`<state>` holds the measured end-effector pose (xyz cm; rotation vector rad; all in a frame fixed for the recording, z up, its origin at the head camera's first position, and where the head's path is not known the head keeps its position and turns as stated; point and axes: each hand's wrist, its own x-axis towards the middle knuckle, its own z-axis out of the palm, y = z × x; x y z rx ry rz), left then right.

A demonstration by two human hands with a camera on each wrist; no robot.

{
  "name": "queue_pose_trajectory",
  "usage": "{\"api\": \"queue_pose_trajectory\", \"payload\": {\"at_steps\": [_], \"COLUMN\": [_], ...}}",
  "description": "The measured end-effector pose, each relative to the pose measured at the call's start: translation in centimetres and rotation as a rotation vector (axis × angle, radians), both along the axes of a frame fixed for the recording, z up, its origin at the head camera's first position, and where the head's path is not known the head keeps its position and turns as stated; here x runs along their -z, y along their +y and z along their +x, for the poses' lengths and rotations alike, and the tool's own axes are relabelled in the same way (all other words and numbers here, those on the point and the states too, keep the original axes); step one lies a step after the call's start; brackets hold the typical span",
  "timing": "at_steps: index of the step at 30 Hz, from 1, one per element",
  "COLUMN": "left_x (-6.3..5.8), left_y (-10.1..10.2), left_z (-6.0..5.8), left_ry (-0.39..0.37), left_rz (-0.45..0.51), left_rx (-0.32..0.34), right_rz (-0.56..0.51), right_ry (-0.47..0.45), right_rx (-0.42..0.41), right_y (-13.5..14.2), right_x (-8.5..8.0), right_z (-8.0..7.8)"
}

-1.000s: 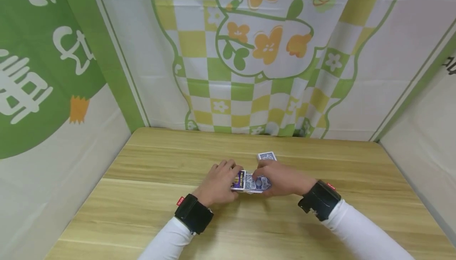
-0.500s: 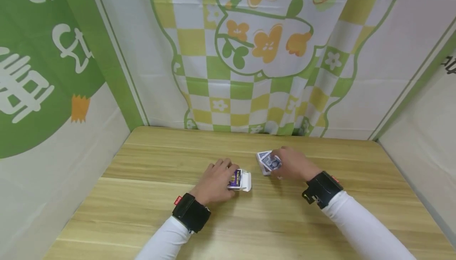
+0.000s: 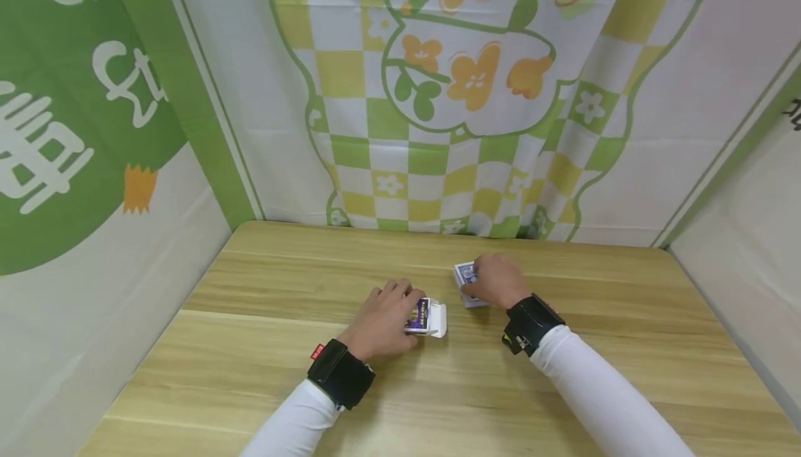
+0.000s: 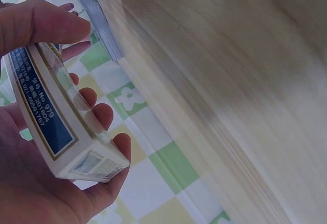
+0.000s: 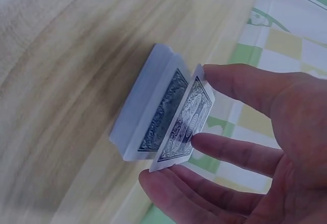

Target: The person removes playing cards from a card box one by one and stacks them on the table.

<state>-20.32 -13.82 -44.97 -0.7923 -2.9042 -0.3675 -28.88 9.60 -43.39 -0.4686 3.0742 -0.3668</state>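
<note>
My left hand grips a purple and white playing-card box by its long edges, just over the table. The box's white flap stands open toward the right. In the left wrist view, thumb and fingers curl round the box, its printed side showing. My right hand is over a deck of cards at the back. In the right wrist view, its thumb and fingers pinch a blue-backed playing card by the edges, tilted close over the slightly uneven deck.
The wooden table runs back to a green and yellow checkered curtain. Fabric walls stand at the left and right. Both wrists wear black straps.
My right hand has moved from the box's mouth back to the deck, carrying blue-backed card stock, and now holds it squarer over the deck. My left hand stays with the box.
</note>
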Motion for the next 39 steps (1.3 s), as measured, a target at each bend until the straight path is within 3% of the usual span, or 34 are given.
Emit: {"api": "queue_pose_trajectory", "payload": {"at_steps": [8, 26, 35, 39], "left_x": [0.1, 0.1, 0.0, 0.0], "left_y": [-0.1, 0.0, 0.0, 0.0], "left_z": [0.1, 0.2, 0.2, 0.1], "left_ry": [0.005, 0.01, -0.004, -0.011], "left_rz": [-0.005, -0.01, -0.01, -0.007], "left_rx": [-0.002, -0.004, -0.008, -0.007], "right_rz": [0.003, -0.024, -0.048, -0.094], "right_ry": [-0.018, -0.065, -0.047, 0.03], "right_rx": [0.028, 0.069, 0.063, 0.051], "right_y": [-0.1, -0.4, -0.2, -0.3], "right_x": [0.9, 0.7, 0.8, 0.0], "right_z": [0.0, 0.3, 0.4, 1.1]}}
